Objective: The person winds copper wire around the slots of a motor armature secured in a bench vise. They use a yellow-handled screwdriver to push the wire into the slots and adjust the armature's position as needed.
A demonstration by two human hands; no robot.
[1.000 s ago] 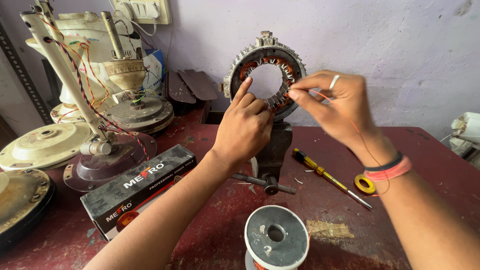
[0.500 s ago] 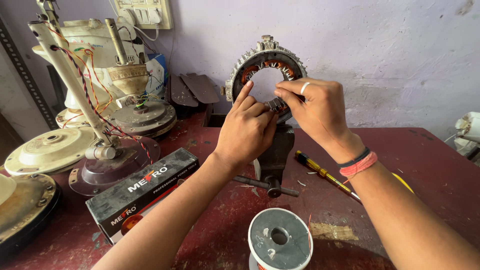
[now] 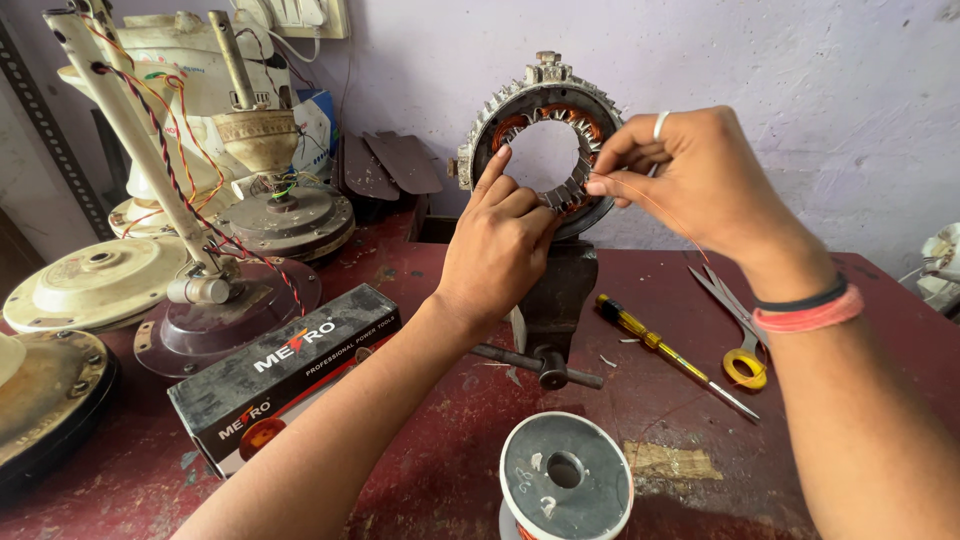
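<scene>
One stator (image 3: 545,140), one vise (image 3: 555,300), one wire spool (image 3: 565,480), one screwdriver (image 3: 665,350), one scissors (image 3: 735,325), one box (image 3: 285,375)

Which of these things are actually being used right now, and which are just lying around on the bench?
In use:
left hand on the ring-shaped stator
right hand pinching thin copper wire
bench vise gripping the stator
wire spool

Lying about:
screwdriver
scissors
black box
fan parts

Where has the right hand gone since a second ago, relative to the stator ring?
Yes, it moved left: the right hand now pinches thin wire at the stator ring rim, earlier further right.
</scene>
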